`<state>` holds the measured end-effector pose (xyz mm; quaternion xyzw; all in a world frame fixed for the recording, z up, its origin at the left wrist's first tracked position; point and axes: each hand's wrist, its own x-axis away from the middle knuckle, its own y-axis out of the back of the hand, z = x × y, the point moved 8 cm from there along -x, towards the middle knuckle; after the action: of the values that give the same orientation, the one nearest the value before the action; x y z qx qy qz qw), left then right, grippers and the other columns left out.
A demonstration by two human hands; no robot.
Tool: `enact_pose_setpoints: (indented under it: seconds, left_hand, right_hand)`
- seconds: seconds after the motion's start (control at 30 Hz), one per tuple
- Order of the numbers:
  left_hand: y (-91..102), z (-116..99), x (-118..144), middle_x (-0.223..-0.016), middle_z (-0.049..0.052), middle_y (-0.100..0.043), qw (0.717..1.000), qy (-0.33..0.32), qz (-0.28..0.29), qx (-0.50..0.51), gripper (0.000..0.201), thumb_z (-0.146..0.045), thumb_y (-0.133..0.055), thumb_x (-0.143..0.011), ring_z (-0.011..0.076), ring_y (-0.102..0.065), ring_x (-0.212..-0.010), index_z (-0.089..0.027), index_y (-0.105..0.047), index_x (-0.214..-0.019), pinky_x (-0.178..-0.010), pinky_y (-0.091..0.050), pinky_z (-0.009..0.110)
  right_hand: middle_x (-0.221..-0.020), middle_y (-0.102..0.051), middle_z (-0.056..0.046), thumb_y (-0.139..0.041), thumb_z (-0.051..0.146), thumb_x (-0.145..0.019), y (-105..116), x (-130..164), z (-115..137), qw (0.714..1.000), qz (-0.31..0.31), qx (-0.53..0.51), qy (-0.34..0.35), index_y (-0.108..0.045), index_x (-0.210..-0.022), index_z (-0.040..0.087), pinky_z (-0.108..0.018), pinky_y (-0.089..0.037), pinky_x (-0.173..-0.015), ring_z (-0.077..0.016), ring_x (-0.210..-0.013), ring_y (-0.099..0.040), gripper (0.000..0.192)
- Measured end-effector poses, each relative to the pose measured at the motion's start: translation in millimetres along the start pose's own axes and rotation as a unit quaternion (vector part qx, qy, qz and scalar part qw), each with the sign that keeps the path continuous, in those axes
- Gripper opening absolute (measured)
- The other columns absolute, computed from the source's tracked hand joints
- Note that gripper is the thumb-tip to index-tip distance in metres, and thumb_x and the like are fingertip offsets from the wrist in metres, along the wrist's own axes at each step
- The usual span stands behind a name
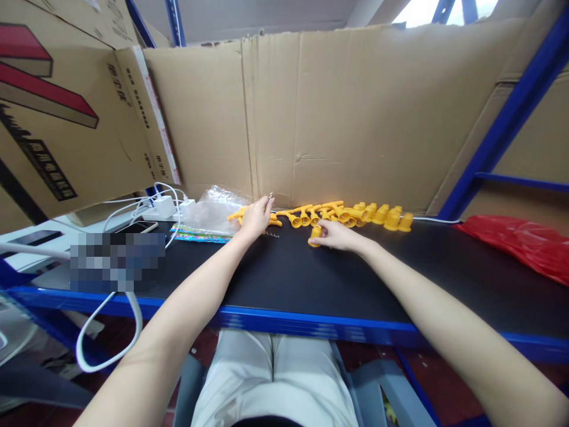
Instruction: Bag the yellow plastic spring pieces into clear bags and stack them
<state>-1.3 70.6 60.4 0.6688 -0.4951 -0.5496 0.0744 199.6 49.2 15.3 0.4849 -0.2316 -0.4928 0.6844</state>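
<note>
My right hand [340, 235] grips a small yellow plastic cup-shaped piece [315, 235] by its side, low over the black tabletop. My left hand [256, 218] pinches a thin, shiny coiled piece, seemingly a small metal spring [271, 197], between raised fingertips. Under and beside that hand lie yellow branching plastic pieces [273, 220]. A thin wavy metal bit, like another spring [272, 235], rests on the table just right of the left wrist. Behind my right hand stretches a row of yellow funnel-ended pieces [305, 219], and further right several yellow cups [392, 220] stand upside down.
Clear plastic bags [213, 209] lie on a colourful flat packet [200, 233] at the left. Beyond are white chargers [165, 206], cables and a phone [133, 230]. A red plastic bag [515, 240] sits at right. Cardboard [382, 118] walls the back; a blue rail [311, 323] edges the front.
</note>
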Motion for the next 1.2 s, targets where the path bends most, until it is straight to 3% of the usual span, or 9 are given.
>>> enact_pose_setpoints:
  seconds: [0.17, 0.4, 0.47, 0.6, 0.73, 0.87, 1.2]
  left_hand:
    - [-10.6, -18.6, 6.6, -0.074, 0.003, -0.062, 0.999, -0.007, 0.031, 0.038, 0.036, -0.042, -0.03, -0.089, 0.015, -0.058, -0.074, -0.018, -0.055, -0.077, -0.067, -0.041, 0.024]
    - [-59.6, -17.4, 21.4, -0.064, 0.003, -0.06, 0.972, -0.059, 0.227, -0.034, 0.03, -0.041, -0.046, -0.081, 0.0152, -0.055, -0.059, -0.016, -0.057, -0.07, -0.056, -0.039, 0.025]
    - [-66.7, -18.7, 25.1, -0.067, 0.004, -0.062, 0.962, -0.093, 0.251, -0.051, 0.026, -0.038, -0.049, -0.079, 0.0161, -0.056, -0.063, -0.016, -0.06, -0.071, -0.059, -0.04, 0.026]
    - [-69.5, -22.5, 26.7, -0.079, 0.006, -0.064, 0.958, -0.138, 0.24, -0.074, 0.02, -0.033, -0.051, -0.077, 0.0182, -0.057, -0.075, -0.016, -0.063, -0.079, -0.068, -0.042, 0.027]
    - [-71.6, -22.1, 26.6, -0.079, 0.006, -0.064, 0.957, -0.15, 0.236, -0.075, 0.02, -0.033, -0.051, -0.077, 0.0187, -0.057, -0.075, -0.016, -0.062, -0.078, -0.069, -0.043, 0.028]
    - [-72.2, -21.7, 26.8, -0.078, 0.006, -0.063, 0.956, -0.16, 0.232, -0.078, 0.02, -0.033, -0.051, -0.077, 0.0189, -0.057, -0.075, -0.016, -0.062, -0.077, -0.067, -0.043, 0.028]
    - [-67.9, -25.5, 28.1, -0.081, 0.006, -0.064, 0.956, -0.163, 0.233, -0.076, 0.019, -0.032, -0.052, -0.077, 0.019, -0.057, -0.08, -0.016, -0.062, -0.078, -0.071, -0.043, 0.028]
  right_hand:
    - [-0.064, -0.054, 0.001, -0.058, 0.045, -0.068, -5.3, 1.4, 1.5, 0.999, 0.035, -0.012, 0.001, -0.05, -0.074, 0.017, -0.023, -0.035, -0.053, -0.0116, -0.057, -0.049, 0.03]
    - [-0.066, -0.054, 0.0, -0.057, 0.046, -0.069, -7.9, -0.2, -0.1, 0.999, 0.041, -0.016, 0.015, -0.054, -0.077, 0.016, -0.023, -0.036, -0.054, -0.0114, -0.059, -0.048, 0.031]
    - [-0.068, -0.054, 0.0, -0.056, 0.046, -0.07, -9.0, -0.5, 1.8, 0.999, 0.042, -0.014, 0.025, -0.054, -0.078, 0.016, -0.023, -0.037, -0.055, -0.0118, -0.06, -0.049, 0.03]
    - [-0.077, -0.059, -0.004, -0.055, 0.04, -0.073, -2.3, -1.4, 3.5, 0.997, -0.004, 0.067, 0.032, -0.055, -0.08, 0.016, -0.025, -0.038, -0.06, -0.0144, -0.067, -0.052, 0.025]
    - [-0.095, -0.06, -0.01, -0.053, 0.025, -0.073, 11.4, -1.3, -6.8, 0.974, -0.06, 0.218, -0.015, -0.056, -0.09, 0.016, -0.028, -0.039, -0.066, -0.021, -0.08, -0.056, 0.019]
    - [-0.105, -0.059, -0.012, -0.053, 0.023, -0.073, 14.8, -0.1, -10.9, 0.963, -0.051, 0.265, -0.027, -0.057, -0.096, 0.016, -0.031, -0.041, -0.07, -0.0261, -0.09, -0.056, 0.025]
    - [-0.103, -0.057, -0.015, -0.051, 0.025, -0.077, 14.3, 5.2, 1.9, 0.946, -0.045, 0.318, -0.032, -0.061, -0.098, 0.013, -0.035, -0.041, -0.071, -0.028, -0.088, -0.057, 0.026]
